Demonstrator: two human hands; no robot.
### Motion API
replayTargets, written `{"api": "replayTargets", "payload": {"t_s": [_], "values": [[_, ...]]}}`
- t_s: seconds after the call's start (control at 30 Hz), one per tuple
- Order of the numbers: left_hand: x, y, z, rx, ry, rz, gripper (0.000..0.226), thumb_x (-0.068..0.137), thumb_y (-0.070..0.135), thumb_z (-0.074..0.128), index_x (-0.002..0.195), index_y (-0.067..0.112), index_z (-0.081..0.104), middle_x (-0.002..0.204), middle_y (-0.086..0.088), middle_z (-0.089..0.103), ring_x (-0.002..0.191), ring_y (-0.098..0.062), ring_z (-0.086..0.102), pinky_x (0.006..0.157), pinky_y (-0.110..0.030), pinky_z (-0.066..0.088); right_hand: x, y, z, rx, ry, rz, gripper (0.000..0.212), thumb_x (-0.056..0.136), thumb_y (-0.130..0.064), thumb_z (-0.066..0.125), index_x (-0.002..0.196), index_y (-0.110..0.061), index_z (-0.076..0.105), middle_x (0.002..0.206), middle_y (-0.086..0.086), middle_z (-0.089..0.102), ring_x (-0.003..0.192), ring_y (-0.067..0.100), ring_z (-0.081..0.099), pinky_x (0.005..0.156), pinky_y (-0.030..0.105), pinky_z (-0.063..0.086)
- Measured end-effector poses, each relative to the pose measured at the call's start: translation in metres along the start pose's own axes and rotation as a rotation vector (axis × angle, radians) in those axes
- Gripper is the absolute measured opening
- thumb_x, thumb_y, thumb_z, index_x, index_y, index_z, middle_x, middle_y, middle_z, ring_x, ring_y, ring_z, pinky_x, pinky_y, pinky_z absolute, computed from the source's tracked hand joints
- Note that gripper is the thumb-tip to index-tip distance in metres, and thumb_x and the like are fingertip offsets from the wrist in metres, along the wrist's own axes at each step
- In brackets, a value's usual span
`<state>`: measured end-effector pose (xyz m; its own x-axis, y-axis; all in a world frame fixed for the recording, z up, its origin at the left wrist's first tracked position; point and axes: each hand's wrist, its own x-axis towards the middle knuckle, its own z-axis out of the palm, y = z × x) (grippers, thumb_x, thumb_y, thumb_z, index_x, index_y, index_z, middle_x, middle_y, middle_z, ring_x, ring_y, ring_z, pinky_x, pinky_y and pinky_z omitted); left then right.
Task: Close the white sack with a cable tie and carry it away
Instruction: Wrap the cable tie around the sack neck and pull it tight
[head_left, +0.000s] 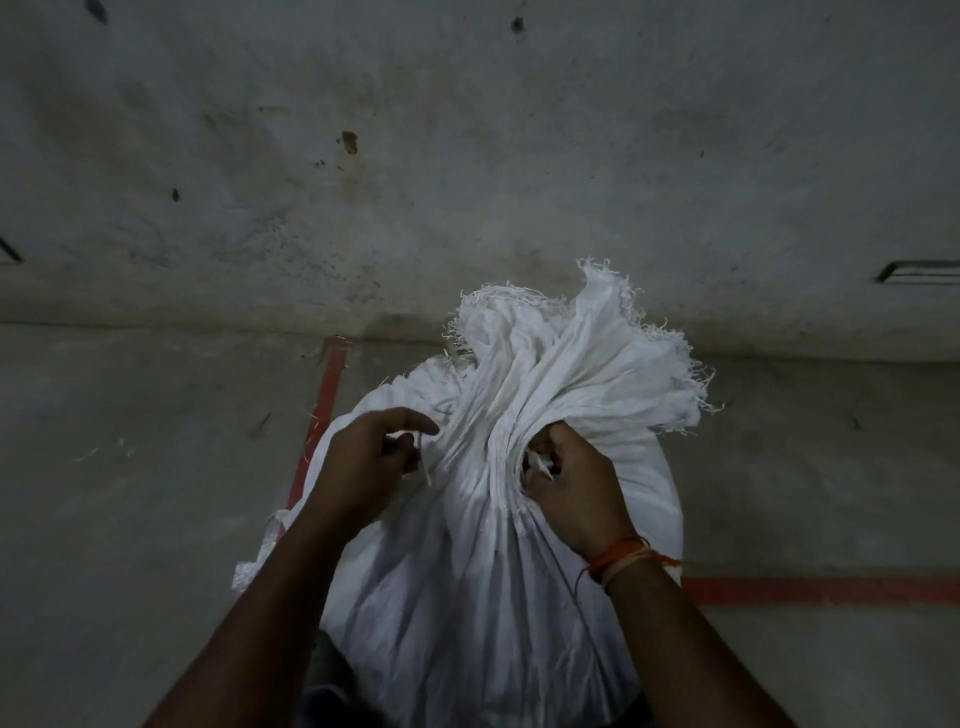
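On the floor: the sack (483, 545) stands upright, its neck gathered.
Left hand (358, 462): its grip pinches one end of the tie (423, 460), beside the neck.
Right hand (576, 488): pinches the other end, probably to join both.

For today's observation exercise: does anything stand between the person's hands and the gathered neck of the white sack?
Nothing visible does. The left hand pinches a thin white strip, probably the cable tie, right beside the gathered neck of the white sack. The right hand grips another white piece against the neck's other side.
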<state>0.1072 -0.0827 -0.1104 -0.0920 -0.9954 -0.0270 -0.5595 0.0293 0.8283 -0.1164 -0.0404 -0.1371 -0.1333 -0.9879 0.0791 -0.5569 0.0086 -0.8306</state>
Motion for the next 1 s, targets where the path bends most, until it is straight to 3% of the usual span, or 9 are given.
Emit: {"api": "replayTargets", "payload": {"t_s": [0.07, 0.2, 0.37, 0.5, 0.57, 0.7, 0.87, 0.93, 1.0], "values": [[-0.003, 0.003, -0.002, -0.039, -0.092, -0.01, 0.036, 0.096, -0.003, 0.052, 0.094, 0.024, 0.076, 0.093, 0.003, 0.074, 0.073, -0.014, 0.073, 0.079, -0.037, 0.062, 0.0, -0.002, -0.001, -0.009, -0.002, -0.007, 0.028, 0.08, 0.005, 0.064, 0.094, -0.019, 0.062, 0.079, -0.016, 0.06, 0.077, -0.014, 0.057, 0.069, -0.003, 0.038], [-0.01, 0.011, -0.003, 0.107, -0.265, 0.147, 0.033, 0.087, 0.003, 0.07, 0.109, 0.028, 0.073, 0.095, 0.013, 0.071, 0.079, -0.001, 0.071, 0.079, -0.02, 0.058, -0.001, -0.007, -0.002, -0.015, -0.006, -0.015, 0.026, 0.08, 0.002, 0.066, 0.095, -0.019, 0.064, 0.08, -0.018, 0.061, 0.078, -0.017, 0.057, 0.069, -0.003, 0.038], [-0.013, 0.023, 0.014, 0.192, -0.294, 0.321, 0.031, 0.075, 0.019, 0.084, 0.103, 0.028, 0.073, 0.081, 0.014, 0.066, 0.076, 0.0, 0.066, 0.073, -0.017, 0.055, -0.002, -0.011, -0.004, -0.053, 0.002, -0.055, 0.025, 0.077, -0.003, 0.07, 0.075, -0.021, 0.053, 0.066, -0.01, 0.055, 0.067, -0.007, 0.055, 0.061, 0.003, 0.039], [-0.008, 0.027, 0.033, 0.226, -0.189, 0.335, 0.025, 0.068, 0.034, 0.087, 0.087, 0.03, 0.07, 0.075, 0.013, 0.06, 0.068, 0.001, 0.057, 0.066, -0.022, 0.048, -0.001, -0.009, -0.006, -0.005, -0.046, -0.043, 0.026, 0.076, -0.007, 0.072, 0.075, -0.026, 0.054, 0.072, -0.008, 0.061, 0.068, -0.001, 0.057, 0.063, 0.008, 0.041], [-0.007, 0.027, 0.039, 0.29, -0.089, 0.363, 0.026, 0.069, 0.042, 0.084, 0.084, 0.032, 0.065, 0.079, 0.01, 0.059, 0.07, -0.001, 0.054, 0.066, -0.023, 0.048, -0.001, -0.008, -0.009, 0.04, -0.066, -0.041, 0.031, 0.077, -0.006, 0.072, 0.08, -0.032, 0.056, 0.077, -0.011, 0.064, 0.074, 0.0, 0.061, 0.068, 0.01, 0.043], [-0.009, 0.029, 0.045, 0.395, 0.047, 0.425, 0.028, 0.072, 0.043, 0.081, 0.089, 0.03, 0.063, 0.084, 0.006, 0.056, 0.08, -0.013, 0.052, 0.068, -0.029, 0.048, 0.001, -0.008, -0.015, 0.099, -0.087, -0.01, 0.023, 0.078, -0.006, 0.072, 0.089, -0.025, 0.065, 0.087, -0.009, 0.07, 0.084, 0.005, 0.067, 0.075, 0.017, 0.049], [-0.012, 0.031, 0.047, 0.457, 0.27, 0.49, 0.028, 0.069, 0.047, 0.081, 0.083, 0.029, 0.064, 0.095, 0.005, 0.051, 0.093, -0.017, 0.044, 0.078, -0.026, 0.037, 0.0, -0.01, -0.019, 0.144, -0.089, 0.005, 0.025, 0.077, -0.005, 0.073, 0.08, -0.027, 0.063, 0.081, -0.006, 0.069, 0.081, 0.011, 0.067, 0.073, 0.024, 0.051], [-0.012, 0.033, 0.044, 0.47, 0.255, 0.541, 0.029, 0.071, 0.053, 0.077, 0.083, 0.031, 0.063, 0.112, 0.003, 0.052, 0.109, -0.019, 0.045, 0.088, -0.032, 0.036, 0.0, -0.011, -0.021, 0.142, -0.083, -0.028, 0.02, 0.078, -0.002, 0.07, 0.078, -0.021, 0.063, 0.077, -0.003, 0.068, 0.077, 0.014, 0.067, 0.069, 0.025, 0.05], [-0.009, 0.034, 0.039, 0.471, 0.106, 0.618, 0.027, 0.076, 0.052, 0.075, 0.084, 0.03, 0.06, 0.112, 0.009, 0.057, 0.112, -0.015, 0.049, 0.088, -0.035, 0.04, 0.001, -0.011, -0.021, 0.152, -0.075, -0.021, 0.02, 0.08, 0.0, 0.066, 0.075, -0.019, 0.063, 0.073, -0.002, 0.067, 0.073, 0.015, 0.065, 0.066, 0.027, 0.05]]}}
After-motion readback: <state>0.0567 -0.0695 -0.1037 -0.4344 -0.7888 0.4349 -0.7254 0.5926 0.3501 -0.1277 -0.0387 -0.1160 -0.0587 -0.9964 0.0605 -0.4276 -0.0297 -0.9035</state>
